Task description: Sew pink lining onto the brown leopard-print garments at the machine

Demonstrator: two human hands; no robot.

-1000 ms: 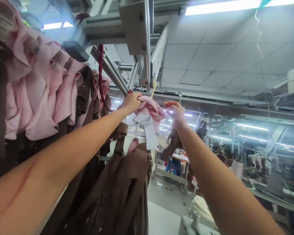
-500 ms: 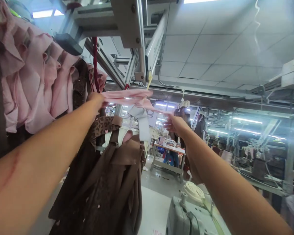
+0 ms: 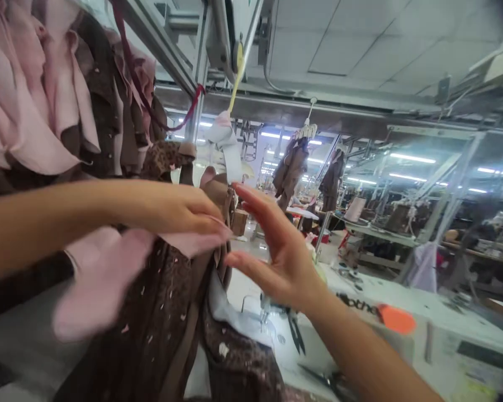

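Note:
My left hand [image 3: 184, 207] is closed on a pink fabric piece [image 3: 104, 285], whose blurred end trails below my wrist to the left. Part of the pink cloth also shows under my fingers. My right hand [image 3: 283, 259] is just to the right, fingers and thumb apart, with nothing in it. Behind both hands hangs a dark brown leopard-print garment [image 3: 163, 296]. Its lower part lies by the needle area of a white sewing machine [image 3: 402, 329], with a pale grey strip [image 3: 238, 324] along it.
Pink and brown garments [image 3: 58, 95] hang at upper left from a metal rail frame [image 3: 159, 44]. Dark red cord [image 3: 167, 125] droops from it. Black thread snips [image 3: 295, 334] lie by the machine, which carries an orange patch [image 3: 397, 319]. More garments [image 3: 293, 164] hang farther back.
Both hands have come down from the rail with the pink piece, which was stretched between them. My right hand has let go. The view has tilted down, showing more of the sewing machine.

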